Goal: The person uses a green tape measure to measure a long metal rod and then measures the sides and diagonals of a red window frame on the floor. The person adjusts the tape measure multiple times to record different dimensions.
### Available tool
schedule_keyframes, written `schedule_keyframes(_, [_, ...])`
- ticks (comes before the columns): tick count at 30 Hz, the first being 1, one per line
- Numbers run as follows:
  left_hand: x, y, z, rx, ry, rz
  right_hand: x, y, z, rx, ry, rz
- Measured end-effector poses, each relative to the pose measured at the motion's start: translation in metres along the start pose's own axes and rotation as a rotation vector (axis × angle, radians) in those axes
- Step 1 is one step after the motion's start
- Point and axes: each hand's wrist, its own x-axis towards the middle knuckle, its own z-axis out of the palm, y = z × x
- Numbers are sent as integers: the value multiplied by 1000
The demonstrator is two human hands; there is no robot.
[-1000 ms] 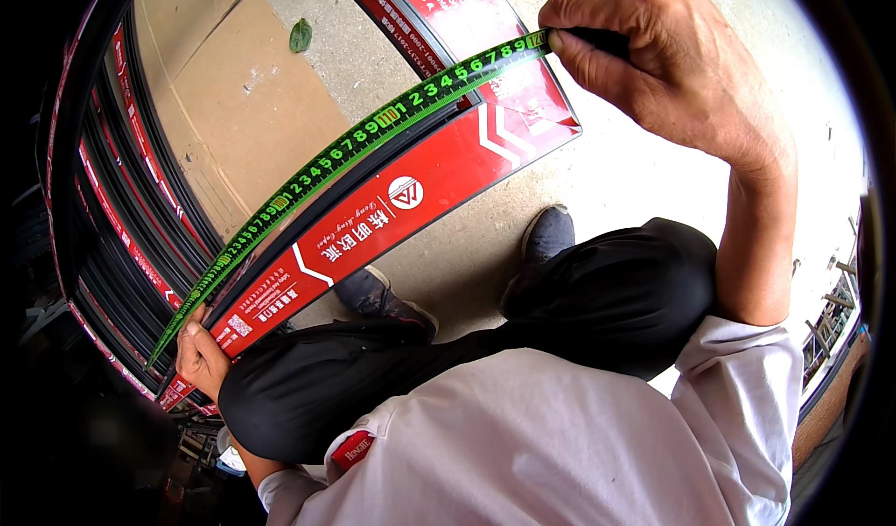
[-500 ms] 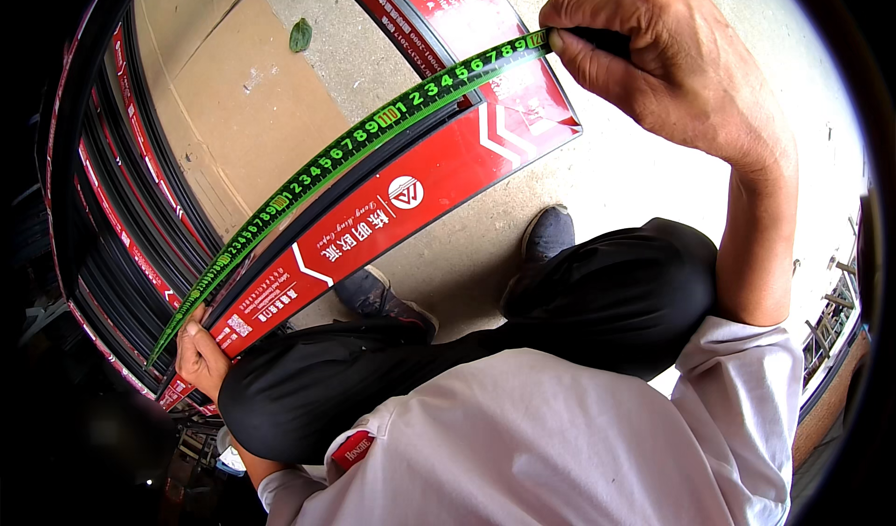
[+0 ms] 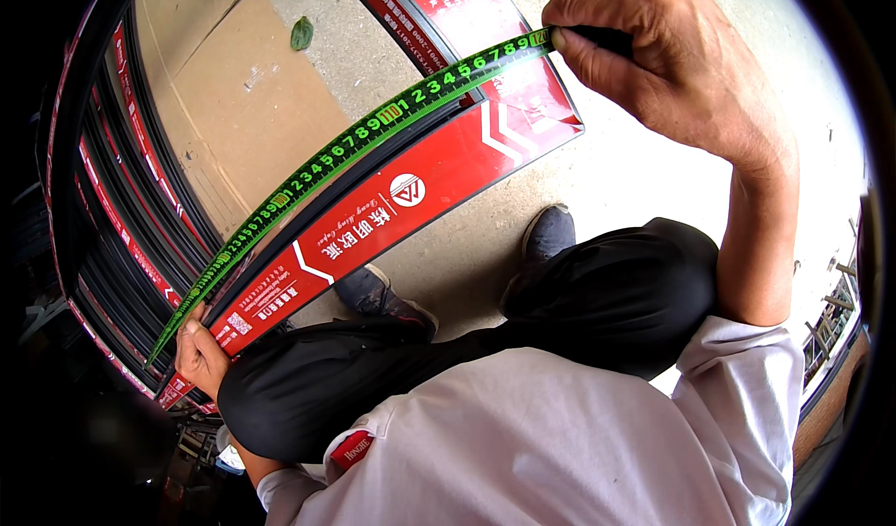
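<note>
A green tape measure blade stretches along a dark frame with a red-and-white film-covered face, running from lower left to upper right. Its upper-right end is pinched between the thumb and fingers of my right hand, raised beyond the frame's corner. Something dark shows inside that grip, mostly hidden by the fingers. My left hand is closed around the frame's lower-left edge, its thumb close against the blade. Whether that thumb presses on the blade is hard to tell. The blade continues past this hand toward the far left.
More dark frame bars with red film lie at the left. Flat brown cardboard covers floor inside the frame, with a green leaf beside it. My knees and shoes are close to the frame's near side.
My right hand and the blade's upper-right end have shifted very slightly right, and the frame's face with them. Both grips look the same.
</note>
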Motion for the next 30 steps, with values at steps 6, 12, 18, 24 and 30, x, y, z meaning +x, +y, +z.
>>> schedule_keyframes(6, [-2, -3, 1, -5, 25, 2, 1, -15, -7, 15, 32, -21])
schedule_keyframes(12, [1, 3, 1, -21, 6, 7, -1, -1, -1, 42, 32, -31])
schedule_keyframes(18, [-2, -7, 1, -49, 12, -26, 2, -19, -8, -36, 24, -15])
schedule_keyframes(24, [-1, -6, 0, -30, 7, 16, 2, -16, -5, -37, 23, -1])
schedule_keyframes(30, [0, 1, 1, -15, 3, 44, 1, -14, -7, 11, 37, -26])
